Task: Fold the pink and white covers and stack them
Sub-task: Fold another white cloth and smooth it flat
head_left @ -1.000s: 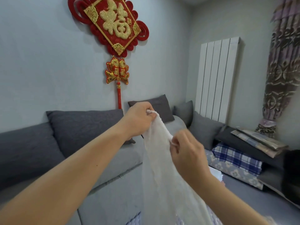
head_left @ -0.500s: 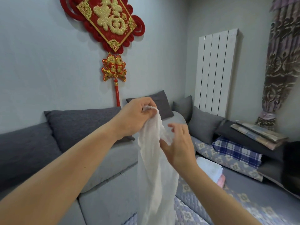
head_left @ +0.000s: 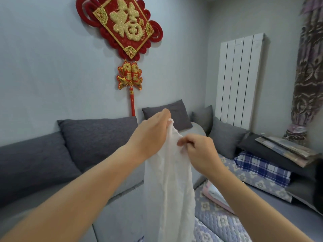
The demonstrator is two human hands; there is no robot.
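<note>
Both hands up, pinching the white cover [head_left: 167,180]: left hand [head_left: 150,135] gripping the top corner, right hand [head_left: 197,152] just below and to the right, fingers curled on the nearer edge. Held in mid-air over the bed [head_left: 227,222], hanging down in one loose, bunched column. Risk of a crooked fold if the wrong corner gets picked out of the bunching; risk of a slip from so light a pinch. Thin, wrinkled, slightly see-through. Folded pink and white stack [head_left: 215,194] lying on the bed, lower right.
</note>
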